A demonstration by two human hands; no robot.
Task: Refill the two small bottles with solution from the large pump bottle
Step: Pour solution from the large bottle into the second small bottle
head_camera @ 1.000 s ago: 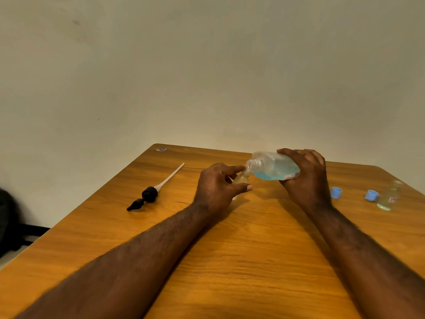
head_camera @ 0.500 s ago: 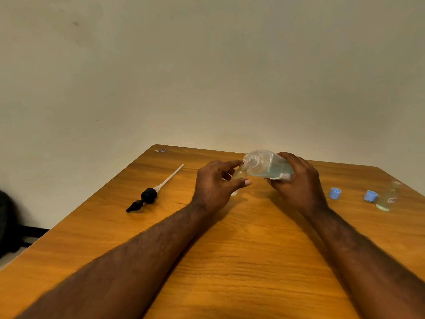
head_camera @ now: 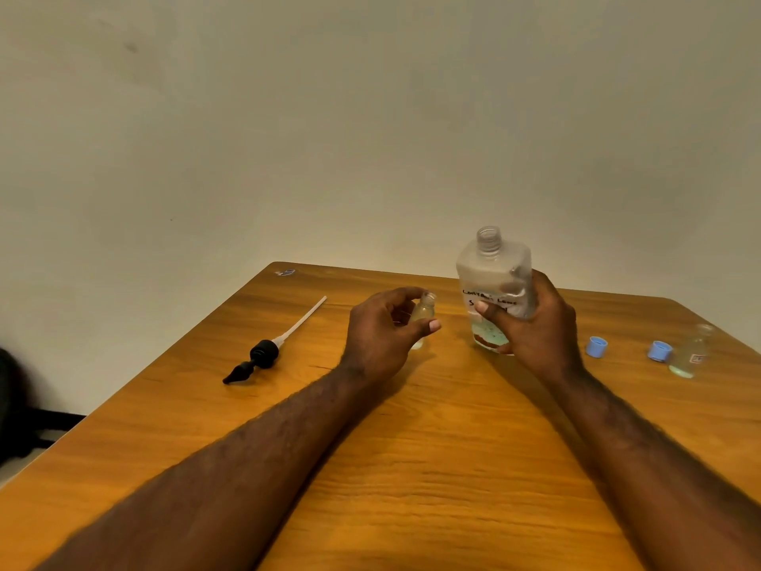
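Note:
My right hand (head_camera: 539, 327) grips the large clear bottle (head_camera: 494, 278), which stands upright with its neck open and a little blue liquid at the bottom. Just to its left, my left hand (head_camera: 383, 329) holds a small uncapped bottle (head_camera: 423, 313) upright on the wooden table (head_camera: 412, 447), fingers curled round it. A second small bottle (head_camera: 689, 356) stands uncapped at the far right, with pale liquid in its base. The black pump head with its white tube (head_camera: 267, 348) lies on the table to the left.
Two blue caps (head_camera: 596, 347) (head_camera: 659, 350) lie on the table between my right hand and the second small bottle. A small sticker (head_camera: 285, 272) sits at the table's far left corner. A dark object (head_camera: 16, 405) stands on the floor left of the table.
My right hand has swung the large bottle from tipped over the small bottle's mouth back to upright, a little to the right. My left hand kept its hold on the small bottle.

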